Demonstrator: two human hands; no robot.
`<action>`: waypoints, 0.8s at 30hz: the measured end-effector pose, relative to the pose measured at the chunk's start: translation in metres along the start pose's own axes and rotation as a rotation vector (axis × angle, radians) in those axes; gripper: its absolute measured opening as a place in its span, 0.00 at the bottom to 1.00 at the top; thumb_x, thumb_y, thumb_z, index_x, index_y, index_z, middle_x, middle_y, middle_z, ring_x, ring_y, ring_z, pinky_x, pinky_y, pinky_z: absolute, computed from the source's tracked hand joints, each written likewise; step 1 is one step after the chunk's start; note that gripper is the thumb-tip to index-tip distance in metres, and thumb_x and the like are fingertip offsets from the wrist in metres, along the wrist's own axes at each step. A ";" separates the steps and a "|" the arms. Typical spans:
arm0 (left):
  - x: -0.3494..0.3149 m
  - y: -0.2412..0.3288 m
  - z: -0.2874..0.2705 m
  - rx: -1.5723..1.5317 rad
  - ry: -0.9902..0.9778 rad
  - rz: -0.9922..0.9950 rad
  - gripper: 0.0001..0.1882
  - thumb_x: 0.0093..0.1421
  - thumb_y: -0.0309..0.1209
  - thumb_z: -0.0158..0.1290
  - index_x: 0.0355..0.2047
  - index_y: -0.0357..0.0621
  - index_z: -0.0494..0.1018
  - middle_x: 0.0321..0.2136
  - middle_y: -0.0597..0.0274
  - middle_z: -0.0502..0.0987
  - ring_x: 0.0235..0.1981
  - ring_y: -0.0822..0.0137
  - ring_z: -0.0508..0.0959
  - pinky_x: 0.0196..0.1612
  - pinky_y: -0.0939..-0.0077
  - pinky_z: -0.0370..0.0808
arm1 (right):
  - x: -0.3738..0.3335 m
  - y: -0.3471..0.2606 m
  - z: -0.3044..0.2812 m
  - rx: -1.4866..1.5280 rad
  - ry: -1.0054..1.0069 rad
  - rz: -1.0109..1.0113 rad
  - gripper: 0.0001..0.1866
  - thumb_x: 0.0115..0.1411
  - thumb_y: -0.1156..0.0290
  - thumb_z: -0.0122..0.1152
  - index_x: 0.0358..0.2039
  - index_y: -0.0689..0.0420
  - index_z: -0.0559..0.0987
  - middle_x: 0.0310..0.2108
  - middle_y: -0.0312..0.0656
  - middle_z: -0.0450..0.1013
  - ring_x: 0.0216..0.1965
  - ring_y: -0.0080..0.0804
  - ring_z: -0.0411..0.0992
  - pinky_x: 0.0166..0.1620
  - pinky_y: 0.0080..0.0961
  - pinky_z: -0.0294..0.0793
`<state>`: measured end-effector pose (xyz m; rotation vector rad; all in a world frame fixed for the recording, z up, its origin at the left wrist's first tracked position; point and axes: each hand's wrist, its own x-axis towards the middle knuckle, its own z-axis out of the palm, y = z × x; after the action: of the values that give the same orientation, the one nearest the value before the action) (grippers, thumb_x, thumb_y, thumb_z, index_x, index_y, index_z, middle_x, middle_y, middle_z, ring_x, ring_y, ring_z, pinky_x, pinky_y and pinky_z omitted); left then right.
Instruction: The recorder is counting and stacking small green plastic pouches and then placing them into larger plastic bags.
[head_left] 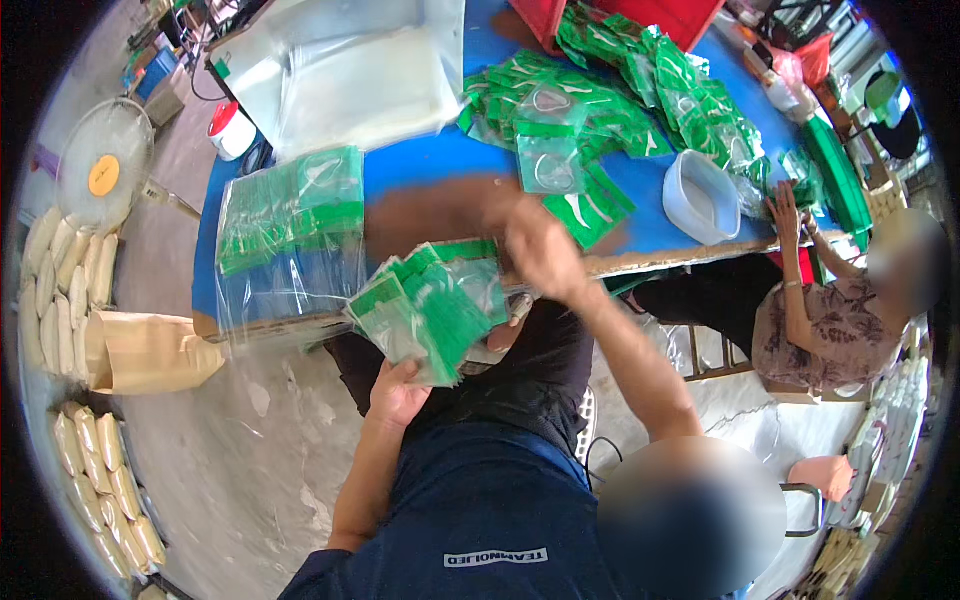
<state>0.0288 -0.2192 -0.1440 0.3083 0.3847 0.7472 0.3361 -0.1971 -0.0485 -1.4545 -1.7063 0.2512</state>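
My left hand (400, 393) is closed round the lower end of a fanned stack of flat green-and-transparent plastic packets (440, 318), held over my lap at the table's front edge. My right hand (545, 245) is smeared by motion above that edge, just right of the stack; whether its fingers hold anything is hidden in the blur. Nearest to it lies a green packet (590, 207). Beyond spreads a loose heap of similar packets (600, 112). To the left, overlapping packets lie in a row (290, 205) on a large transparent plastic bag (285, 295).
A whitish plastic tub (702, 197) stands right on the blue table (420, 150). At the back are a red crate (665, 18) and a stack of transparent sheets (365, 85). Left stands a red-lidded jar (231, 131). A co-worker's hand (787, 212) touches packets at the right.
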 end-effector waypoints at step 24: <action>0.006 0.009 0.050 0.302 0.135 0.284 0.38 0.51 0.19 0.65 0.62 0.40 0.63 0.55 0.57 0.73 0.55 0.58 0.76 0.57 0.59 0.77 | -0.016 -0.100 0.014 0.309 -0.324 0.220 0.70 0.44 0.40 0.78 0.70 0.72 0.47 0.67 0.72 0.54 0.69 0.61 0.56 0.70 0.43 0.56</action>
<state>0.0494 -0.2154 -0.0978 0.6075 0.5913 0.9922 0.2547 -0.2358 -0.0011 -1.4209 -1.6622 0.8713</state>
